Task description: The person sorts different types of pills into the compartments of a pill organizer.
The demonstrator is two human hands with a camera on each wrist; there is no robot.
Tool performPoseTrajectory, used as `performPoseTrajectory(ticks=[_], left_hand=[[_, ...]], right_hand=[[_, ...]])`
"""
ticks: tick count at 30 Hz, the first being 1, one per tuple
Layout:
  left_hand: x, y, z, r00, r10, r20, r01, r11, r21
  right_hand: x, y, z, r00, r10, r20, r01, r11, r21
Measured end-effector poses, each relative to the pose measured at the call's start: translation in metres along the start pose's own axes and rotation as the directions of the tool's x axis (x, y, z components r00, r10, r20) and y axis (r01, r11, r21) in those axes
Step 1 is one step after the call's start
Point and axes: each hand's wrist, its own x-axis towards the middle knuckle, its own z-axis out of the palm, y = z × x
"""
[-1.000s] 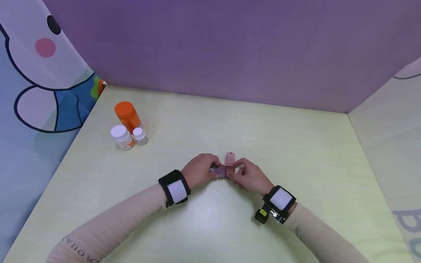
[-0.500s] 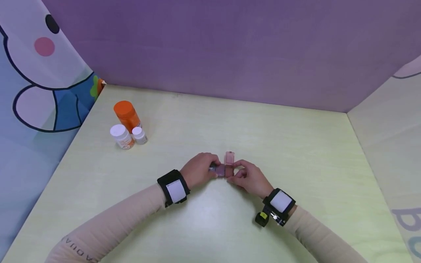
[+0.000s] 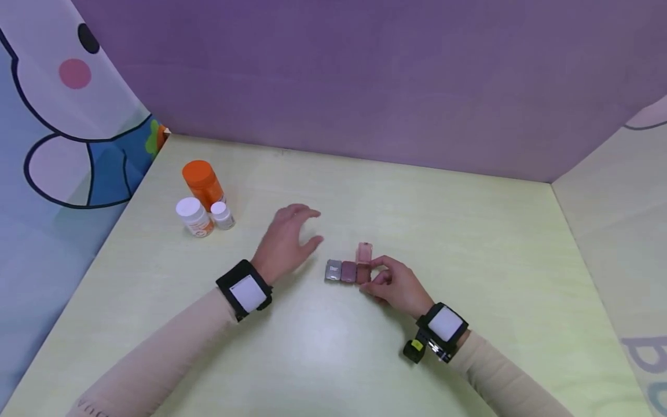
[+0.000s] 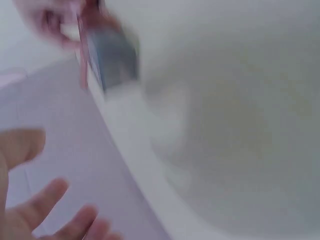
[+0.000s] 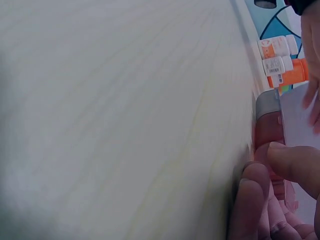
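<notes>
A small pill box [image 3: 348, 272] lies on the table in the head view, a row of grey, purple and reddish compartments. Its pink lid [image 3: 364, 252] at the right end is flipped up; the grey and purple lids are down. My right hand [image 3: 397, 285] pinches the reddish end between thumb and fingers, as the right wrist view also shows. My left hand [image 3: 285, 242] is off to the left of the box, thumb and fingers spread, holding nothing. In the left wrist view the box is blurred by motion, the left fingers [image 4: 50, 200] apart from it.
An orange bottle [image 3: 203, 184], a white bottle [image 3: 195, 218] and a smaller white bottle [image 3: 222, 215] stand close together on the table's left side. A purple wall [image 3: 365, 87] rises behind the table, with printed side panels left and right.
My left hand has let go of the pill box's left end and moved up and left, uncovering the grey compartment. The right hand has stayed at the reddish end.
</notes>
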Motion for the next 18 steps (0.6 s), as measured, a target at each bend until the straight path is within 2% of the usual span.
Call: performPoseTrajectory(ticks=[1,3,5,8,11,13,15,18], left_hand=[[0.001,-0.006,-0.006,0.998,-0.01,-0.062,0.011,1.0,0.015],[0.001,-0.016,-0.017,0.983,-0.054,-0.175,0.059,0.998,0.026],[-0.001,-0.025,-0.027,0.959,-0.128,-0.254,0.13,0.991,-0.008],[-0.007,-0.034,-0.036,0.913,-0.261,-0.313,0.241,0.965,-0.104],[-0.012,-0.043,-0.04,0.873,-0.357,-0.332,0.323,0.934,-0.153],[-0.015,-0.049,-0.042,0.855,-0.392,-0.34,0.366,0.92,-0.141],[-0.016,-0.054,-0.043,0.847,-0.417,-0.329,0.403,0.908,-0.112],[-0.017,-0.059,-0.045,0.853,-0.452,-0.262,0.457,0.888,-0.046]], right_hand=[[0.0,0.0,0.0,1.0,0.004,-0.005,-0.004,1.0,-0.001],[0.0,0.0,0.001,1.0,-0.001,-0.009,0.001,1.0,-0.006],[-0.001,0.0,0.001,1.0,0.005,-0.009,-0.005,1.0,-0.004],[-0.001,-0.002,0.001,1.0,0.01,-0.005,-0.01,1.0,0.0],[-0.001,-0.003,0.001,1.0,0.015,-0.003,-0.015,1.0,0.002],[-0.001,-0.004,0.0,1.0,0.018,-0.002,-0.018,1.0,0.003],[-0.002,-0.004,0.0,1.0,0.02,-0.002,-0.02,1.0,0.004],[-0.002,-0.004,0.0,1.0,0.018,-0.001,-0.018,1.0,0.002]])
